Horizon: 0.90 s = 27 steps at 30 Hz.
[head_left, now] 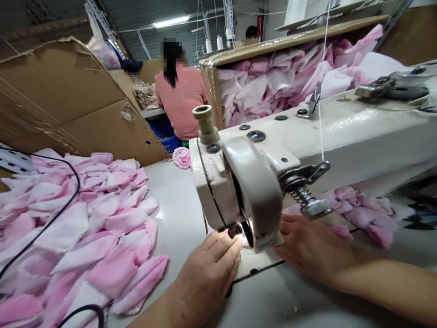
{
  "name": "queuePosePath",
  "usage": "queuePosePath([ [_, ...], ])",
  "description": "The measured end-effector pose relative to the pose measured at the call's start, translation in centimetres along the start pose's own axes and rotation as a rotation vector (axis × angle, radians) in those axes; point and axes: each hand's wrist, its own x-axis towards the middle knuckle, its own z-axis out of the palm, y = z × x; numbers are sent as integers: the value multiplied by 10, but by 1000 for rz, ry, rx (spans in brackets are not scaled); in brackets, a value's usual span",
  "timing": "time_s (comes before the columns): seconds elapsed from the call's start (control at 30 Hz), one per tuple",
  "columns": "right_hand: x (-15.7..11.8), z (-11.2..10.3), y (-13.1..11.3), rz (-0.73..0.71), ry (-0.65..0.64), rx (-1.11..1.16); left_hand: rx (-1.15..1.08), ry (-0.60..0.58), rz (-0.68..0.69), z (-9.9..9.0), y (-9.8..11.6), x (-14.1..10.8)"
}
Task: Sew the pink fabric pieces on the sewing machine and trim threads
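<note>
Sewing machine head [307, 150], cream-painted, resting over a white table top [177, 214], needle area lit and partly hidden behind the curved guard [252, 191]. Left hand [208, 269] lying flat just left of the needle, fingers [225, 241] pressed together; right hand [314, 246] flat just right of the guard, fingers [290, 225] slightly spread. No pinch seen on either side (anything under the fingertips too small to tell). Pink fleecy fabric pieces [78, 232] heaped on the table left of the machine, more pieces [362, 209] beyond it to the right. Cardboard box [290, 43] packed with similar pieces behind. Seated co-worker in a pink shirt [180, 102] further back.
</note>
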Motion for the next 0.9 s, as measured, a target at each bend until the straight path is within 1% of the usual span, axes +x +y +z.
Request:
queuePosePath([
  [0.17,4,-2,1,34,-27,61,-1,-8,0,1,0,-1],
  [0.27,4,1,1,11,-5,60,-13,-30,-17,-1,0,-2],
  [0.37,2,3,2,-7,35,48,-88,-34,-40,-2,-2,-4],
  [0.43,1,1,3,-2,29,63,-141,-20,-43,-2,-4,-5],
  [0.57,3,-5,2,22,-33,57,-210,19,-20,0,-5,-5],
  [0.7,5,-4,1,46,-58,39,-264,11,-7,2,-5,-2],
  [0.8,5,1,1,22,-34,11,-271,11,-25,2,-4,0],
  [0.9,7,4,2,-15,-4,-10,-242,43,-3,3,-2,2],
])
